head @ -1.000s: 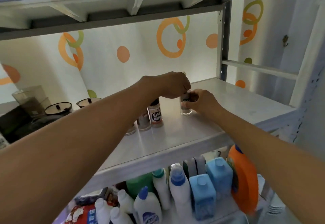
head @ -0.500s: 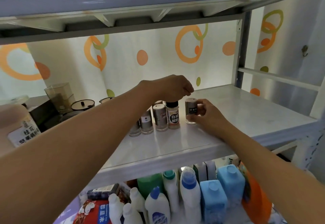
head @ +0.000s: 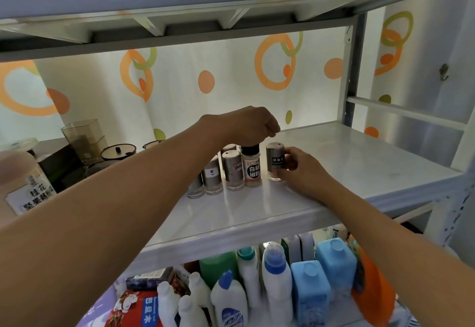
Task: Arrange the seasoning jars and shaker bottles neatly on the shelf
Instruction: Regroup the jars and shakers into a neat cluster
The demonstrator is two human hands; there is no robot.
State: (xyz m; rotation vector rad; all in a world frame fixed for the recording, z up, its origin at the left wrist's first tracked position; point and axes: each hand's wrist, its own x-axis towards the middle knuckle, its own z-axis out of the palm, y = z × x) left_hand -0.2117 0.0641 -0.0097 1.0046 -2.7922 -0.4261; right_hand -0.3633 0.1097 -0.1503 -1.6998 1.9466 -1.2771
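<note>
The steel shaker (head: 276, 161) stands upright at the right end of the row on the white shelf (head: 347, 162), just beside the pepper bottle (head: 252, 170) with a slim gap between them, its dark label turned toward us. The right hand (head: 299, 166) pinches it from the right, thumb and fingers curled round its body. A second ago the left hand (head: 253, 127) sat on top of this shaker too; now it has shifted left and hovers curled over the pepper bottle's black cap, though we cannot tell whether it grips it. We judge the shaker placed, with only spacing left to fix. Further left, three more shakers (head: 232, 170) continue the line, and cleaning bottles (head: 275, 275) crowd the shelf below.
</note>
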